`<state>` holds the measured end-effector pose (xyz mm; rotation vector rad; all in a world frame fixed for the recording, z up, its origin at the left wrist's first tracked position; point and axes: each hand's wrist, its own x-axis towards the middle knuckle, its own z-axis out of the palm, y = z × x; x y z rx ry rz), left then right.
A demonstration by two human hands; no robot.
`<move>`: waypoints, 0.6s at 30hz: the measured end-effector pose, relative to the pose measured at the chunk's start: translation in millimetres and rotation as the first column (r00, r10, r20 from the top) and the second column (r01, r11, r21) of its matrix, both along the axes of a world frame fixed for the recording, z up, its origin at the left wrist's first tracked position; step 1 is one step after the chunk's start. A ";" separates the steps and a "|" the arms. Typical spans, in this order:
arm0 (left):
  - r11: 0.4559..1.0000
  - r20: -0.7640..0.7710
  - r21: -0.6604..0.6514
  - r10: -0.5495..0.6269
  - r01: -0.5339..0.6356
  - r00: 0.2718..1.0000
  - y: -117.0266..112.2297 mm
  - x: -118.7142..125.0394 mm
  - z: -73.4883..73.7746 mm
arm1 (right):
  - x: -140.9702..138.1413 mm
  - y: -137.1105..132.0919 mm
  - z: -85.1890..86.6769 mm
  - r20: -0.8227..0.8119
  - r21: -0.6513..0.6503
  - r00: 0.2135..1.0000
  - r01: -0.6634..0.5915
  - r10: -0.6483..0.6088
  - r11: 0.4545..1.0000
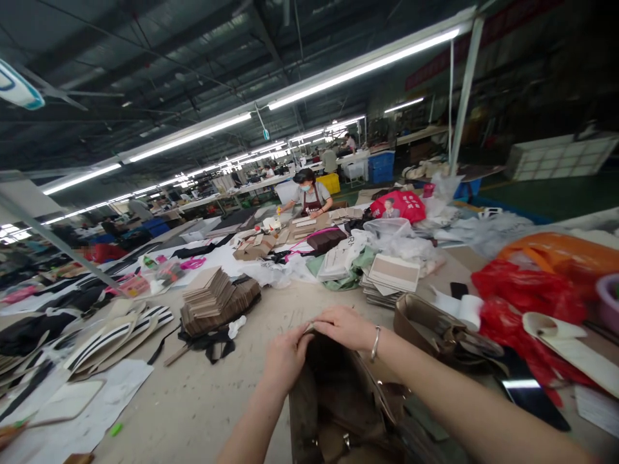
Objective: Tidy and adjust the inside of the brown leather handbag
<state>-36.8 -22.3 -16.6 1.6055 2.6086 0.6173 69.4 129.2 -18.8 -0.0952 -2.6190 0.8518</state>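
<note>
Right in front of me is a brown bag (302, 419), its dark inside facing up and small metal fittings showing on it. My left hand (286, 356) is closed on the bag's far upper edge, with the thumb along the rim. My right hand (347, 326), a silver bangle on its wrist, grips the same edge just beside it, and the fingertips of both hands nearly meet. What lies under the fingers is hidden. Another brown bag piece (418, 322) sits to the right of my right hand.
Stacked brown panels (217, 299) stand left on the table (193, 399), with striped pieces (120, 338) farther left. Pale boards (393, 276) lie ahead. Red plastic bags (532, 290) and a white roll (470, 312) crowd the right. Across the table a masked co-worker (309, 193) works.
</note>
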 end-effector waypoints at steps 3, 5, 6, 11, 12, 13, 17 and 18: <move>0.995 -0.115 -0.087 0.031 -0.041 0.993 3.5 -0.1 4.4 | 16.9 15.2 -13.8 -0.069 -0.309 0.982 0.145 -0.175 0.940; 0.987 -0.173 -0.145 0.038 -0.064 0.984 8.3 3.1 7.9 | 35.1 27.1 -29.7 -0.039 -0.460 0.949 0.261 -0.313 0.849; 0.982 -0.187 -0.173 0.041 -0.074 0.981 11.1 5.1 9.6 | 46.2 32.5 -39.6 -0.010 -0.508 0.935 0.300 -0.354 0.807; 0.980 -0.149 -0.197 -0.002 -0.028 0.989 23.2 11.6 15.8 | 111.1 39.1 -98.3 0.161 -0.636 0.914 0.384 -0.372 0.669; 0.981 -0.140 -0.194 -0.024 -0.004 0.990 24.7 11.9 16.2 | 123.5 36.2 -109.9 0.195 -0.646 0.910 0.400 -0.365 0.651; 0.981 -0.140 -0.196 -0.037 0.009 0.990 26.1 11.9 16.3 | 134.8 32.5 -120.8 0.230 -0.651 0.900 0.425 -0.369 0.629; 0.977 -0.184 -0.212 -0.004 -0.036 0.983 30.2 13.0 12.7 | 167.1 15.5 -155.5 0.304 -0.674 0.867 0.489 -0.396 0.553; 0.980 -0.183 -0.194 0.004 -0.040 0.983 30.5 13.6 11.5 | 171.9 11.2 -161.3 0.313 -0.674 0.865 0.493 -0.392 0.549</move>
